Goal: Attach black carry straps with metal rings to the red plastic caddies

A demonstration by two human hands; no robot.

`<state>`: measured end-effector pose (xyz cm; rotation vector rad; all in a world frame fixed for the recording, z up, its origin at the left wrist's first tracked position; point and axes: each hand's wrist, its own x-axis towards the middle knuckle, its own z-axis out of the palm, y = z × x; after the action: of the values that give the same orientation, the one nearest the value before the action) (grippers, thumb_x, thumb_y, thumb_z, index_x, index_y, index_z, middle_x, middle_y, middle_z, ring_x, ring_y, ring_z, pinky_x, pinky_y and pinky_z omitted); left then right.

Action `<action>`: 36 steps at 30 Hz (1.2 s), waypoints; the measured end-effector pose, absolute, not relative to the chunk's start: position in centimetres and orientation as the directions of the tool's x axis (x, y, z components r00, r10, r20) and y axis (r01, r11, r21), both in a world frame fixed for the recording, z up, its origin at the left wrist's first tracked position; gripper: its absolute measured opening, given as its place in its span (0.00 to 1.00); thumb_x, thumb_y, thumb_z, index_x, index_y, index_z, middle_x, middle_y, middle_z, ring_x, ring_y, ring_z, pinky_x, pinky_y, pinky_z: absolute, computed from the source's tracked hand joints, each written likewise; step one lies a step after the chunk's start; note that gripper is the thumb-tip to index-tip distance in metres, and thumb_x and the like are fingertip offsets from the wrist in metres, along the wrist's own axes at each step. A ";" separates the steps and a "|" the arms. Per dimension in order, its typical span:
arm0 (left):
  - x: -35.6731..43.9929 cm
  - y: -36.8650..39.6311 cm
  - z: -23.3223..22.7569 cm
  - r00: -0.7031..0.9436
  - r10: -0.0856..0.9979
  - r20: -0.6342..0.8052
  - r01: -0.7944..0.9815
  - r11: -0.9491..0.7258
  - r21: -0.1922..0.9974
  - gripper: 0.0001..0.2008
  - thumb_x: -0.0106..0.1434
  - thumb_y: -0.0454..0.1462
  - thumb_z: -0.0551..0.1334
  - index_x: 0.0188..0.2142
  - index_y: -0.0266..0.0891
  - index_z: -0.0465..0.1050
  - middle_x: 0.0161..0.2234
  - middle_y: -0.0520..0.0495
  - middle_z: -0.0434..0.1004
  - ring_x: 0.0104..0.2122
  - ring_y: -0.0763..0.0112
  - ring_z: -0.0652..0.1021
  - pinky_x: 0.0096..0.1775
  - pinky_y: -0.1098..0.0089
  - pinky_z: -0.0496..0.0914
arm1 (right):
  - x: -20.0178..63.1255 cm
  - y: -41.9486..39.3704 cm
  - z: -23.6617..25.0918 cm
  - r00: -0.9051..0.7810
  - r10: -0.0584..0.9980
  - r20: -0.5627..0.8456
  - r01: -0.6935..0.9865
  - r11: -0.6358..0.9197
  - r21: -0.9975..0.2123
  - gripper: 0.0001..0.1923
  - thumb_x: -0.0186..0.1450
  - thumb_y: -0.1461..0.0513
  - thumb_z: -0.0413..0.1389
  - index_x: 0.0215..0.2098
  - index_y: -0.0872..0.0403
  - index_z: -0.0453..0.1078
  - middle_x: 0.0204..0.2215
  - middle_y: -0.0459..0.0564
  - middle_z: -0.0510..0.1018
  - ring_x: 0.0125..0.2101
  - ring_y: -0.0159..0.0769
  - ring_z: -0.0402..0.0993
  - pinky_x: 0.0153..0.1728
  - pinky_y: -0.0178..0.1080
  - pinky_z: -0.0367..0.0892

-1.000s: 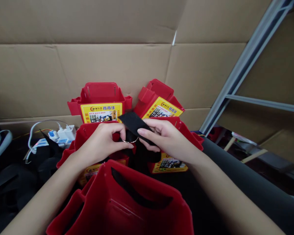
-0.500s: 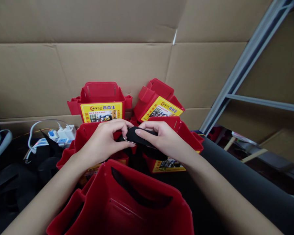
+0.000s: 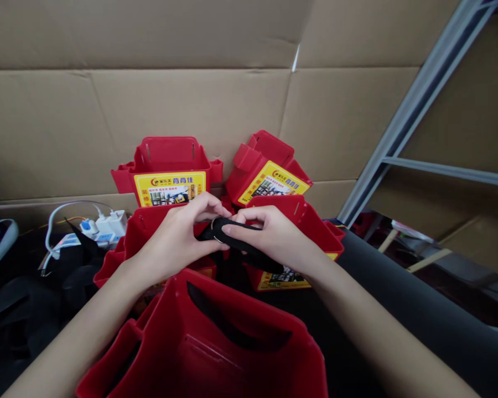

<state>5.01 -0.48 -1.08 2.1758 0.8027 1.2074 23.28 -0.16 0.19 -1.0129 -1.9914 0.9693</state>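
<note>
A black strap [image 3: 245,234] is held between my two hands, above a red plastic bin [image 3: 216,354] that stands open close to me. My left hand [image 3: 174,235] pinches a metal ring [image 3: 216,228] on the strap's left part. Folded over at the ring, the strap lies between the thumb and fingers of my right hand [image 3: 274,235]. Another length of black webbing [image 3: 236,331] runs across the inside of the near bin's back wall, through its slots. Some of my fingertips are hidden behind the strap.
Several more red bins, such as this labelled one [image 3: 170,166] and a tilted one [image 3: 269,166], stand against the cardboard wall [image 3: 191,105]. At left are a power strip with chargers [image 3: 108,226] and a black strap pile [image 3: 29,309]. A metal frame [image 3: 398,121] rises at right.
The ring has turned to face me more and now shows as a full loop around the strap. My right thumb has slid slightly left along the strap, towards the ring.
</note>
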 end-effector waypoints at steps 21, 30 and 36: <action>4.7 -0.2 -0.7 0.337 0.745 0.576 0.416 -0.666 0.619 0.12 0.50 0.37 0.68 0.33 0.37 0.69 0.32 0.50 0.71 0.33 0.72 0.70 0.37 0.70 0.66 | 22.7 0.0 -0.1 -0.365 0.889 0.276 0.032 0.308 -0.951 0.09 0.56 0.63 0.58 0.35 0.58 0.69 0.20 0.40 0.68 0.16 0.20 0.59 0.15 0.25 0.55; 4.6 -0.6 -0.1 0.334 0.902 0.273 0.303 -0.377 0.876 0.10 0.56 0.41 0.62 0.25 0.36 0.74 0.26 0.51 0.74 0.27 0.75 0.70 0.30 0.76 0.63 | 22.3 0.3 -1.0 -0.394 0.851 0.346 0.019 0.384 -0.923 0.06 0.55 0.66 0.59 0.30 0.58 0.66 0.25 0.45 0.72 0.28 0.26 0.68 0.30 0.30 0.64; 4.0 -0.2 0.0 0.348 0.931 0.110 0.213 -0.193 0.958 0.09 0.54 0.41 0.64 0.25 0.37 0.75 0.20 0.54 0.68 0.21 0.80 0.62 0.22 0.78 0.55 | 22.4 0.1 -0.6 -0.533 0.789 0.307 0.003 0.365 -0.931 0.05 0.61 0.63 0.54 0.36 0.56 0.62 0.24 0.42 0.70 0.17 0.20 0.62 0.18 0.26 0.58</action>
<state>3.97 -0.16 -0.03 1.6453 1.0417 0.9322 22.41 0.11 -0.60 -0.6924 -1.8317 1.2477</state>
